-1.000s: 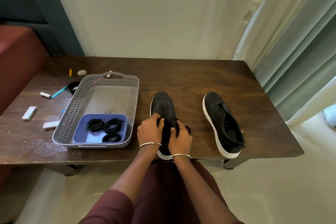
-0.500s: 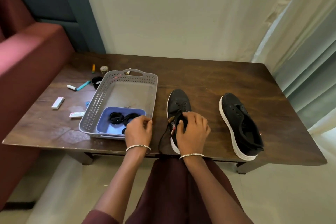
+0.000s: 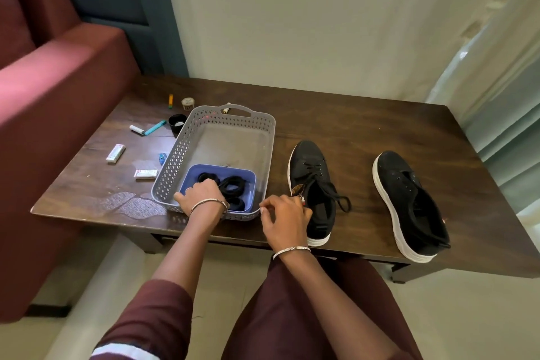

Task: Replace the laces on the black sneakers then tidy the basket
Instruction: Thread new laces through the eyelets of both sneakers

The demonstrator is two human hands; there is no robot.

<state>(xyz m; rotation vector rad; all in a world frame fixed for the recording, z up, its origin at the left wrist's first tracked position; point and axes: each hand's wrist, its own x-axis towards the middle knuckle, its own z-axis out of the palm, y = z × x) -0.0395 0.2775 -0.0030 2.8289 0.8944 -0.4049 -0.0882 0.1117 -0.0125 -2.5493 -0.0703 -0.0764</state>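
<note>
Two black sneakers with white soles stand on the wooden table [image 3: 365, 131]. The left sneaker [image 3: 311, 172] has a black lace through its front eyelets, with a loose end [image 3: 344, 203] trailing to its right. The right sneaker [image 3: 406, 199] shows bare eyelets. A grey perforated basket [image 3: 263, 137] holds a blue tray [image 3: 252, 181] with several coiled black laces [image 3: 233, 184]. My left hand [image 3: 201, 197] reaches down into the blue tray at the coils, fingertips hidden. My right hand [image 3: 285, 218] hovers between basket and left sneaker, fingers loosely curled, holding nothing.
Small items lie left of the basket: two white packets [image 3: 115, 152] [image 3: 145, 173], a teal pen [image 3: 155, 128], a black cap [image 3: 176, 122], a spool [image 3: 187, 103]. A red sofa [image 3: 58, 82] stands at the left, a curtain [image 3: 502, 96] at the right.
Both hands have left the left sneaker. My left hand moved left over the basket's front rim into the blue tray; my right hand let go of the shoe and drifted left.
</note>
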